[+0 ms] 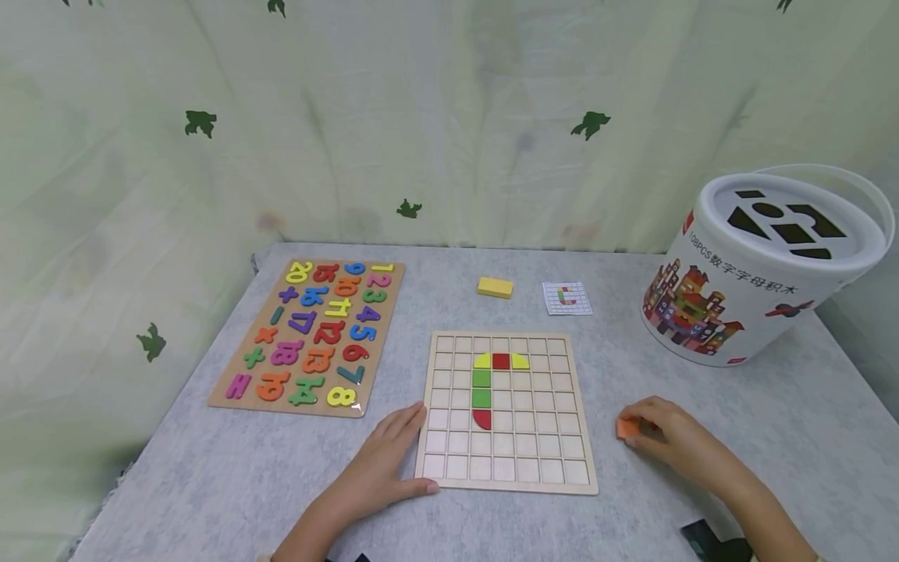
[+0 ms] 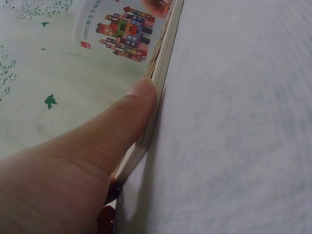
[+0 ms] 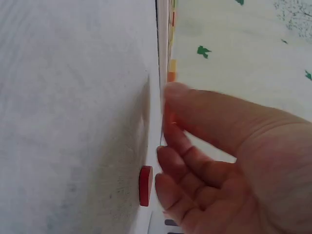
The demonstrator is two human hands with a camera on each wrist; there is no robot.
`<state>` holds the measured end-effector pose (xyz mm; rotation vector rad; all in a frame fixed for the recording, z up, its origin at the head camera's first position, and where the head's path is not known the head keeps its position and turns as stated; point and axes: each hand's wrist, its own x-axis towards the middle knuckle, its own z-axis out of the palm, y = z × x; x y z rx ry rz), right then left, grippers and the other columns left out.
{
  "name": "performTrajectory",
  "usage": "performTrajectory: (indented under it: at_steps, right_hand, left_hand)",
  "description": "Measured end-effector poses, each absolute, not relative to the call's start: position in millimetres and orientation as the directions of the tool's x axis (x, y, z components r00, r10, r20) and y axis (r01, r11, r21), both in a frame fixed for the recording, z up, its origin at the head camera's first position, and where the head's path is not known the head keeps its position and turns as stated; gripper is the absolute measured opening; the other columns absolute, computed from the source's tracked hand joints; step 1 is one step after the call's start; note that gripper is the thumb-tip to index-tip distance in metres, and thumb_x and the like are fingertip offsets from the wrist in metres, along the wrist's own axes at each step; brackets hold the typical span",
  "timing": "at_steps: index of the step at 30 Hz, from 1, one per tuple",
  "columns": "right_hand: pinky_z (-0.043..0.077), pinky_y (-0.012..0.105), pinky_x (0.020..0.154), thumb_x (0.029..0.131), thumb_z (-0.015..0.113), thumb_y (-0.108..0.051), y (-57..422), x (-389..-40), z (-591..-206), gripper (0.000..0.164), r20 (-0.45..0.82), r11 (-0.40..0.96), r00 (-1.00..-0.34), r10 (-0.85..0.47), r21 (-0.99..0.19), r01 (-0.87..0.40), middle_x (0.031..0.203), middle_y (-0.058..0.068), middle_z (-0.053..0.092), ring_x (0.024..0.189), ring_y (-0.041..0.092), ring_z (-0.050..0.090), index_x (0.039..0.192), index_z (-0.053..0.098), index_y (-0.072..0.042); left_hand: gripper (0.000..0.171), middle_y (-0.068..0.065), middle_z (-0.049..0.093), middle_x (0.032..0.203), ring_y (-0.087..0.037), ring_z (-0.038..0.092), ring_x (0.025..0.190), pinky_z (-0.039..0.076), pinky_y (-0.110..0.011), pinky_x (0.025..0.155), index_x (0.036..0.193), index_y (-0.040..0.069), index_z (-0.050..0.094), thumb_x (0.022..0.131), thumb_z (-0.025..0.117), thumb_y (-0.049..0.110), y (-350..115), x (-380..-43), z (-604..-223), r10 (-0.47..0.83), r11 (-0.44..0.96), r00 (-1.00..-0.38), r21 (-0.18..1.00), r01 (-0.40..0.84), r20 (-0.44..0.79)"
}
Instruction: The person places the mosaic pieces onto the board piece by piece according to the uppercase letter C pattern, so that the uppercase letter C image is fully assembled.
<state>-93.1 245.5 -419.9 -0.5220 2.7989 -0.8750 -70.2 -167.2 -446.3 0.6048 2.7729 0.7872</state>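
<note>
A wooden grid board [image 1: 530,445] lies flat on the table, with yellow rounded pieces, a red square [image 1: 501,361], two green squares [image 1: 481,389] and a red quarter-round piece [image 1: 482,419] in its cells. My left hand [image 1: 382,457] rests at the board's lower left corner, fingers along the left edge and thumb against the near edge. Right of the board, my right hand [image 1: 674,435] pinches an orange block [image 1: 627,428] between thumb and fingertips, at the table. In the right wrist view a red piece [image 3: 146,186] stands near the curled lower fingers.
A number puzzle board [image 1: 323,312] lies at the left. Behind the grid board are a yellow block [image 1: 495,288] and a small card with a coloured pattern [image 1: 567,299]. A white bucket with shaped holes in its lid [image 1: 758,273] stands at the back right. A curtain [image 1: 449,125] hangs behind.
</note>
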Motion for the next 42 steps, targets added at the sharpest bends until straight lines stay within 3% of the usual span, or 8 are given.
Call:
performTrajectory:
  at_steps: [5,14,23,31,38,42]
  right_hand:
    - [0.047,0.036,0.078,0.079,0.069,-0.013,231.1,-89.1,-410.1,0.030,-0.014,0.734,-0.927,-0.375,-0.616,-0.287,0.107,0.000,0.058,0.097,0.019,0.053,0.108,0.062,-0.013]
    - [0.049,0.032,0.075,0.078,0.069,-0.010,190.3,-86.0,-398.5,0.033,0.160,0.674,-0.898,-0.409,-0.611,-0.416,0.107,-0.006,0.058,0.094,0.011,0.054,0.110,0.062,-0.013]
    - [0.048,0.028,0.071,0.081,0.067,-0.023,148.8,-99.5,-415.5,0.025,0.144,0.599,-0.874,-0.464,-0.676,-0.430,0.100,-0.006,0.058,0.088,0.013,0.055,0.104,0.062,-0.012]
    - [0.045,0.031,0.080,0.082,0.066,-0.026,133.4,-107.0,-433.7,0.021,0.134,0.638,-0.874,-0.468,-0.632,-0.439,0.098,-0.010,0.057,0.092,0.008,0.050,0.101,0.064,-0.016]
    - [0.043,0.022,0.066,0.078,0.070,-0.026,123.4,-108.2,-435.2,0.023,0.169,0.665,-0.869,-0.465,-0.581,-0.469,0.091,-0.012,0.054,0.078,0.006,0.045,0.099,0.067,-0.018]
    - [0.041,0.022,0.065,0.077,0.071,-0.028,120.4,-108.9,-436.3,0.022,0.182,0.673,-0.869,-0.461,-0.567,-0.476,0.091,-0.013,0.054,0.077,0.005,0.044,0.097,0.066,-0.019]
  left_hand:
    - [0.103,-0.002,0.018,0.148,-0.024,0.015,0.132,0.023,-0.045,0.102,0.144,0.010,0.021,0.067,0.059,0.066,-167.2,-70.1,-446.4,0.434,0.777,-0.898,0.535,0.332,-0.073]
    - [0.102,-0.002,0.017,0.148,-0.024,0.014,0.132,0.023,-0.046,0.102,0.144,0.011,0.021,0.067,0.059,0.066,-167.6,-69.7,-446.7,0.433,0.775,-0.898,0.541,0.327,-0.078]
    - [0.102,-0.002,0.017,0.148,-0.024,0.014,0.132,0.023,-0.046,0.102,0.144,0.010,0.021,0.067,0.059,0.066,-167.5,-69.7,-446.4,0.432,0.777,-0.898,0.539,0.326,-0.079]
    - [0.102,-0.002,0.017,0.148,-0.024,0.014,0.132,0.023,-0.046,0.102,0.144,0.010,0.021,0.067,0.059,0.066,-167.2,-69.9,-445.1,0.432,0.777,-0.898,0.537,0.327,-0.078]
    - [0.102,-0.002,0.017,0.148,-0.024,0.014,0.132,0.023,-0.045,0.102,0.144,0.010,0.021,0.067,0.059,0.066,-167.5,-69.6,-445.4,0.434,0.777,-0.898,0.536,0.331,-0.074]
    - [0.102,-0.001,0.017,0.148,-0.023,0.014,0.132,0.023,-0.045,0.102,0.144,0.010,0.021,0.067,0.059,0.066,-167.5,-69.6,-445.8,0.437,0.776,-0.897,0.535,0.334,-0.074]
